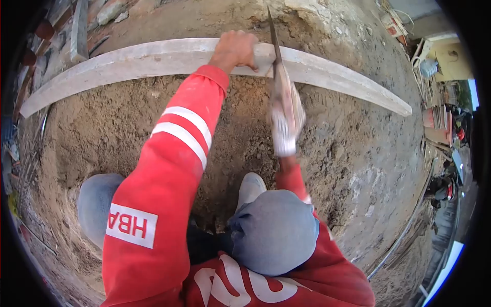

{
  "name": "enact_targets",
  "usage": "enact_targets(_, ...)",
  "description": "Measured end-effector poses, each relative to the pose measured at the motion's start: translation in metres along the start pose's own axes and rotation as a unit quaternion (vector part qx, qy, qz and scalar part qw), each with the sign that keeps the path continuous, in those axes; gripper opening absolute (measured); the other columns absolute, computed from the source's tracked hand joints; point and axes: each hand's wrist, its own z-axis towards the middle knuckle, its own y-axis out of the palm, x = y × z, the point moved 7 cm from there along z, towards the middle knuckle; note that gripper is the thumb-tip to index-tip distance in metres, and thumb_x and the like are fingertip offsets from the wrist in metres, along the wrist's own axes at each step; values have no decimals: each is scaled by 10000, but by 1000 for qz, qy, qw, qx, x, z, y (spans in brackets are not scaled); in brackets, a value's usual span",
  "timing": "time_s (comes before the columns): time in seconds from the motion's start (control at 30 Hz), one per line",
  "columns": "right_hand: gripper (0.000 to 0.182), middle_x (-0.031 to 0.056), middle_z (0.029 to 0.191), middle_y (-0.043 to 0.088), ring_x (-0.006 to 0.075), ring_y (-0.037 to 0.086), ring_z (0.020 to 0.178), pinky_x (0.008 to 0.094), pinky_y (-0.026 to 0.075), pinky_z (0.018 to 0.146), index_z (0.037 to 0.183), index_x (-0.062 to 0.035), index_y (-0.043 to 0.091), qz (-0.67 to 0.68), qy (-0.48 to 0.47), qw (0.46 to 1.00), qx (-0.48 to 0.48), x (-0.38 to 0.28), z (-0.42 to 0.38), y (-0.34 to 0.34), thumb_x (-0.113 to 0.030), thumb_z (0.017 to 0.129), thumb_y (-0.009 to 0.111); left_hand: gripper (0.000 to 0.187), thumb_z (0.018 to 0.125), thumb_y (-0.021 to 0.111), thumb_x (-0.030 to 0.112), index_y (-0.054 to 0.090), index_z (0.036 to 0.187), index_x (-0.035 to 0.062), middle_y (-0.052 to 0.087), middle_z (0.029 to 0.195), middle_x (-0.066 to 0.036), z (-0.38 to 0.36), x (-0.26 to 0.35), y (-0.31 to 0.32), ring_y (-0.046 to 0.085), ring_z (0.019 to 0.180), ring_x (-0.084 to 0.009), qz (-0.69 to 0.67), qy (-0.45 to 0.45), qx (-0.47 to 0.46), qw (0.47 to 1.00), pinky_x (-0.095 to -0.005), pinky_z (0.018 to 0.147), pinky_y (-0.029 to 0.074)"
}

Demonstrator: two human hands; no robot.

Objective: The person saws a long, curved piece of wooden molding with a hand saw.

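A long pale wooden board [153, 57] lies across the view above the dirt, looking curved in the wide lens. My left hand [235, 50], bare and in a red sleeve, is closed over the board near its middle. Just right of it, a handsaw [276, 48] crosses the board, its tip pointing away from me. In a whitish glove, my right hand [287, 115] is wrapped round the saw's handle on the near side of the board. Motion blurs this hand and the handle.
My bent knees [273, 233] and a light shoe [251, 188] are below. Another timber piece [80, 30] and stones lie at the upper left. At the right edge are a blue-white container [428, 67], stacked reddish items [437, 120] and a long pipe on the ground.
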Motion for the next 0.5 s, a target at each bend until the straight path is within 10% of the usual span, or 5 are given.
enact_targets(0.13, 476, 171, 1396, 659, 297, 677, 1200, 387, 556, 989, 1510, -47, 544, -335, 191, 915, -122, -42, -68, -20, -191, 1057, 575, 674, 589, 965, 507, 787, 1106, 113, 778, 1084, -161, 10, -6, 3, 749, 1046, -351, -20, 8, 52, 998, -454, 904, 601)
enact_targets(0.43, 494, 182, 1439, 628, 385, 634, 1247, 446, 503, 1039, 1495, -45, 542, -86, -219, 969, 75, -8, 66, 31, -143, 1011, 525, 689, 588, 976, 477, 785, 1147, 122, 774, 1118, -162, 1, -3, -2, 739, 1083, -349, -40, -14, 87, 995, -453, 919, 598)
enact_targets(0.5, 475, 184, 1409, 644, 356, 650, 1229, 433, 514, 1026, 1467, -31, 567, -149, -184, 971, 43, -10, 54, 18, -168, 1012, 565, 692, 588, 977, 476, 786, 1149, 120, 775, 1117, -158, 10, -8, -6, 739, 1086, -348, -39, -6, 92, 995, -451, 919, 598)
